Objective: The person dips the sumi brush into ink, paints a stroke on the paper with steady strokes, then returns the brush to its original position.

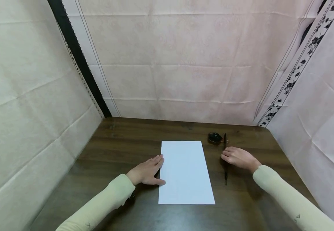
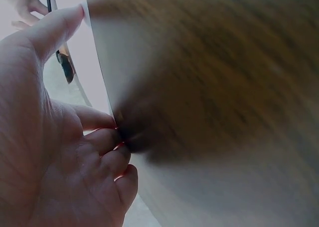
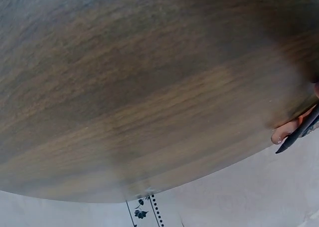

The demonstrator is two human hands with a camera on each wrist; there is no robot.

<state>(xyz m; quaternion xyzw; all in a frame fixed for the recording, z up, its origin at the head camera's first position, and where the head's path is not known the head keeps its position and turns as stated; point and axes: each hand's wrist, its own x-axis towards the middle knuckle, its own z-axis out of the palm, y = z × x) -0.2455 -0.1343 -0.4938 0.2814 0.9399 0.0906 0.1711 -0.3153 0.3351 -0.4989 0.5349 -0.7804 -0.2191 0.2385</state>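
A white sheet of paper (image 1: 184, 173) lies on the brown wooden table, its long sides running away from me. My left hand (image 1: 148, 171) rests at the paper's left edge, fingers extended and thumb spread; in the left wrist view the thumb and fingertips touch that edge. To the right of the sheet, my right hand (image 1: 237, 158) grips a dark ink brush (image 1: 226, 173) around its middle. The brush's dark tip points away from me, and a small loop hangs at its near end. In the right wrist view only the brush tip (image 3: 291, 141) shows, at the right edge.
A small glossy black dish (image 1: 214, 138) stands just beyond the right hand, beside the brush tip. Pale cloth walls (image 1: 167, 80) enclose the table (image 1: 121, 141) at the back and both sides.
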